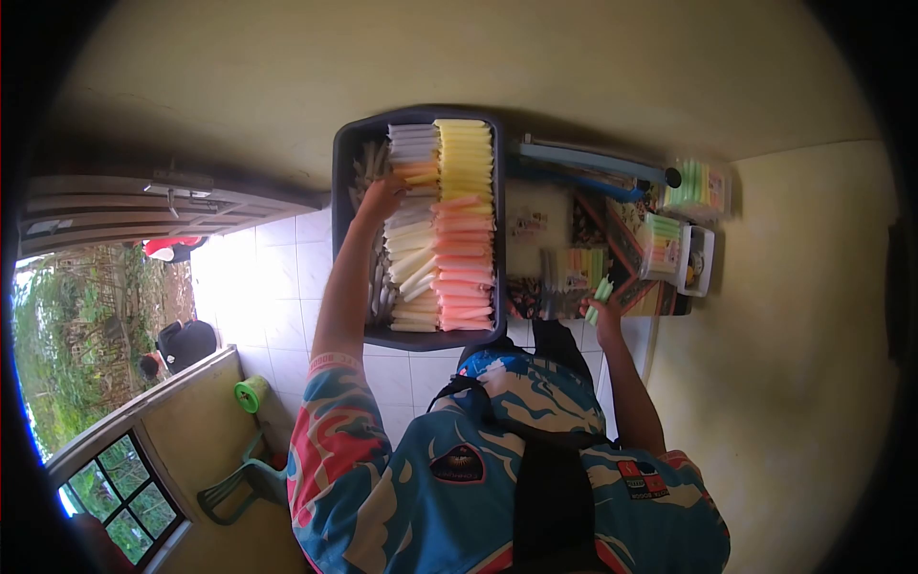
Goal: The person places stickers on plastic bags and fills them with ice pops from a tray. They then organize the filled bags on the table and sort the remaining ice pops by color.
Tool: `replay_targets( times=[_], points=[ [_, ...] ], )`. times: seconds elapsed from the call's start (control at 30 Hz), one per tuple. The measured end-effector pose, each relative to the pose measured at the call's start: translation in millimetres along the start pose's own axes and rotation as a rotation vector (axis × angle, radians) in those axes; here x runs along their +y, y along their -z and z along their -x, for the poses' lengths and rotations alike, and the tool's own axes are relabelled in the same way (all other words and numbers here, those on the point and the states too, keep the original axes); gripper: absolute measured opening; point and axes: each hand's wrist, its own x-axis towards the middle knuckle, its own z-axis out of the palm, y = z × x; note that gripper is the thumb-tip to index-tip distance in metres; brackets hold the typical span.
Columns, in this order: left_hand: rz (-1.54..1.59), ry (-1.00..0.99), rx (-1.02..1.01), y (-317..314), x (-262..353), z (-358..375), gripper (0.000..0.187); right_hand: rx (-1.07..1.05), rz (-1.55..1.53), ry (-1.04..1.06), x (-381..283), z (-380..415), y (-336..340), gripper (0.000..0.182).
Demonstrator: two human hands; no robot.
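Note:
A large dark grey tub holds rows of slim plastic-wrapped sticks that look like ice pops. Yellow sticks fill the upper right row, with pink sticks below them. Cream sticks and pale purple sticks lie in the middle row. My left hand reaches into the tub with fingers curled beside a few orange sticks; whether it grips one is too small to make out. Outside the tub, my right hand is closed around green sticks.
Right of the tub, a patterned surface carries clear packs of coloured sticks and a white container. A blue metal bar runs above it. At left are a green chair, an open doorway and a person in dark clothing.

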Motion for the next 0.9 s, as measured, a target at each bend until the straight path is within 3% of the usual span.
replay_targets(
  times=[0.13,0.23,0.33,0.47,0.57,0.67,0.77,0.9],
  points=[
    [0.019,0.112,0.084,-1,-3,-9,0.020,0.004,-0.014,-0.005,5,-3,3,0.030],
    [-0.122,0.006,0.236,16,7,-27,0.035,0.007,-0.013,0.001,7,-3,5,0.032],
    [-0.322,-0.101,0.238,20,4,-52,0.055,0.023,0.017,0.001,5,1,6,0.033],
    [-0.501,-0.044,0.079,24,20,-77,0.075,0.054,0.023,0.002,6,5,10,0.033],
    [-0.661,-0.080,0.105,17,23,-89,0.071,0.085,0.012,-0.001,2,9,10,0.032],
    [-0.651,-0.027,0.013,18,30,-92,0.063,0.106,0.013,0.001,4,9,12,0.033],
    [-0.640,-0.093,0.041,16,24,-92,0.055,0.077,0.001,0.007,7,8,15,0.033],
    [-0.577,-0.121,-0.106,17,20,-88,0.060,0.073,-0.013,0.011,10,5,14,0.033]
  ],
)
